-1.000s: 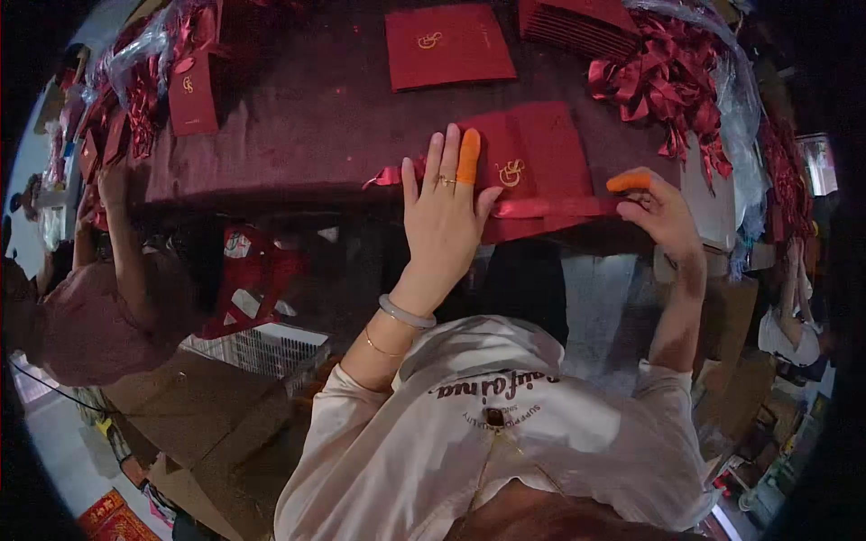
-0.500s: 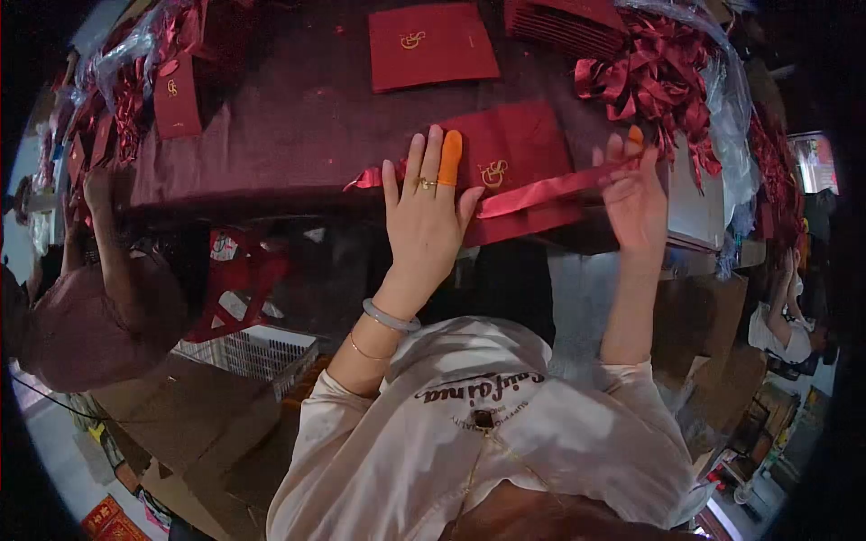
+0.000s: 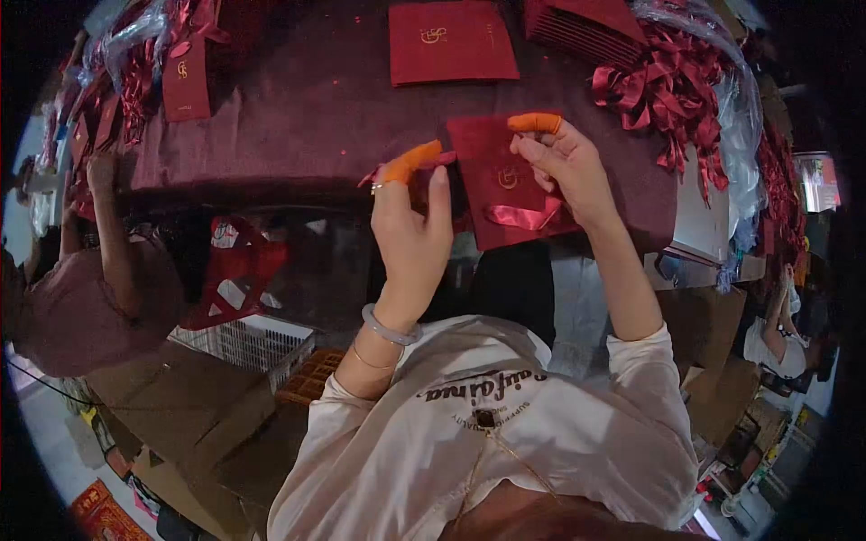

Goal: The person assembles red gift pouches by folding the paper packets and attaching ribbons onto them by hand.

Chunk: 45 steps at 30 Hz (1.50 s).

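A red paper bag with a gold logo (image 3: 505, 178) lies at the table's front edge, with a shiny red ribbon (image 3: 523, 217) looped across its lower part. My left hand (image 3: 410, 221) is beside the bag's left edge, its orange-covered index finger and thumb closed on a piece of the ribbon. Over the bag's upper right, my right hand (image 3: 573, 176) has its thumb and orange-covered index finger curled together. The ribbon loop runs up into that hand; the exact pinch point is partly hidden by the fingers.
Another red bag (image 3: 454, 45) lies flat farther back. A stack of red bags (image 3: 586, 32) and a heap of red ribbons (image 3: 663, 90) are at the back right. On the left, a co-worker's arm (image 3: 108, 216) reaches to the table; a white basket (image 3: 244, 343) stands below.
My left hand has lifted off the bag and closed at its left edge. My right hand has moved left over the bag, and the stretched ribbon now hangs in a loop.
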Available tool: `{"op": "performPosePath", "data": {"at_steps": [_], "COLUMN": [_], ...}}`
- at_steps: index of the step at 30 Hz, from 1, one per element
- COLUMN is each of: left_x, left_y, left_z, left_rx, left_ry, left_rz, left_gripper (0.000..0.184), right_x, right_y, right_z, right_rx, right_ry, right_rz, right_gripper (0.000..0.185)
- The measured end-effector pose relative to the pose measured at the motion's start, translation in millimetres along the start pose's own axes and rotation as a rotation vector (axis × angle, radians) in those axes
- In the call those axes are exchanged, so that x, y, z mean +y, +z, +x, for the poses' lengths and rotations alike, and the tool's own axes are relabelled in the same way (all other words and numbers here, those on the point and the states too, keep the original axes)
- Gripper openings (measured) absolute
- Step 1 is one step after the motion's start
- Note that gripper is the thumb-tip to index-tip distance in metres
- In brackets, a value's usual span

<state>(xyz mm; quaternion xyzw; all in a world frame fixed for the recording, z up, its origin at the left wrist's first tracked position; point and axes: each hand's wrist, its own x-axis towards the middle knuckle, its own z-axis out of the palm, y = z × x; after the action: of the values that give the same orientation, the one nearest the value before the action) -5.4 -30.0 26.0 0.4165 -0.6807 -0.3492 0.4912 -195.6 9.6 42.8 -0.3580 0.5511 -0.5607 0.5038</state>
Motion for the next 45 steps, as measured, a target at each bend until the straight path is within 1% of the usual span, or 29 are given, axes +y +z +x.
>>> {"op": "performPosePath", "data": {"at_steps": [1, 3, 5, 6, 7, 8, 9, 10, 11, 12, 16, 18, 19, 21, 22, 23, 25, 27, 31, 33, 36, 40, 43, 45], "left_x": [10, 9, 8, 8, 8, 10, 11, 12, 12, 12, 15, 10, 9, 11, 14, 13, 7, 4, 4, 4, 2, 3, 1, -1], "left_y": [-2, 1, 2, 2, 2, 0, 1, 4, 7, 10, 14, 15, 15, 14, 11, 10, 10, 11, 8, 9, 9, 7, 8, 8], "left_z": [3, 6, 9, 9, 9, 12, 11, 9, 7, 6, 4, 2, 1, 0, 1, 2, 2, 0, 0, -2, -3, -5, -6, -6], "left_rx": [-0.124, -0.154, -0.191, -0.202, -0.211, -0.286, -0.286, -0.26, -0.233, -0.214, -0.21, -0.207, -0.207, -0.164, -0.165, -0.165, -0.194, -0.186, -0.208, -0.198, -0.191, -0.212, -0.223, -0.232], "left_ry": [-0.103, -0.109, -0.113, -0.24, -0.367, -0.423, -0.417, -0.449, -0.479, -0.509, -0.494, -0.536, -0.529, -0.617, -0.648, -0.647, -0.685, -0.676, -0.657, -0.658, -0.657, -0.642, -0.62, -0.585], "left_rz": [0.001, 0.022, 0.043, -0.085, -0.214, -0.18, -0.181, -0.324, -0.465, -0.489, -0.524, -0.68, -0.682, -0.639, -0.662, -0.662, -0.738, -0.731, -0.714, -0.73, -0.736, -0.736, -0.77, -0.71], "left_gripper": [0.02, 0.021, 0.022, 0.026, 0.029, 0.032, 0.032, 0.031, 0.03, 0.034, 0.037, 0.042, 0.042, 0.045, 0.043, 0.043, 0.039, 0.037, 0.034, 0.034, 0.035, 0.036, 0.036, 0.036], "right_x": [2, 2, -1, -1, -1, -2, 3, 4, 4, 4, 4, 6, 4, -5, -9, -11, -11, -12, -18, -16, -16, -17, -17, -16], "right_y": [0, 0, -1, 0, 3, 4, 3, 4, 5, 6, 10, 10, 12, 16, 17, 17, 20, 20, 24, 24, 27, 29, 29, 30], "right_z": [0, -1, -3, -5, -6, -6, -4, -4, -4, -4, -5, -7, -6, -7, -7, -8, -8, -5, -9, -8, -10, -11, -10, -9], "right_rx": [0.014, 0.027, -0.026, -0.021, -0.044, -0.069, -0.056, -0.056, -0.078, -0.099, -0.082, -0.027, 0.021, 0.033, 0.024, 0.015, 0.026, -0.013, -0.016, -0.005, 0.014, 0.008, -0.009, 0.025], "right_ry": [0.006, 0.008, -0.001, -0.003, -0.051, -0.1, -0.131, -0.136, -0.168, -0.2, -0.245, -0.23, -0.224, -0.243, -0.336, -0.424, -0.441, -0.533, -0.477, -0.587, -0.608, -0.586, -0.618, -0.748], "right_rz": [-0.034, -0.068, -0.184, -0.183, -0.183, -0.183, -0.233, -0.233, -0.305, -0.376, -0.333, -0.35, -0.37, -0.368, -0.523, -0.678, -0.692, -0.775, -0.793, -0.845, -0.938, -0.981, -1.061, -1.18], "right_gripper": [0.026, 0.025, 0.023, 0.023, 0.022, 0.021, 0.022, 0.022, 0.021, 0.021, 0.02, 0.019, 0.018, 0.016, 0.016, 0.016, 0.015, 0.015, 0.013, 0.012, 0.011, 0.01, 0.01, 0.011]}}
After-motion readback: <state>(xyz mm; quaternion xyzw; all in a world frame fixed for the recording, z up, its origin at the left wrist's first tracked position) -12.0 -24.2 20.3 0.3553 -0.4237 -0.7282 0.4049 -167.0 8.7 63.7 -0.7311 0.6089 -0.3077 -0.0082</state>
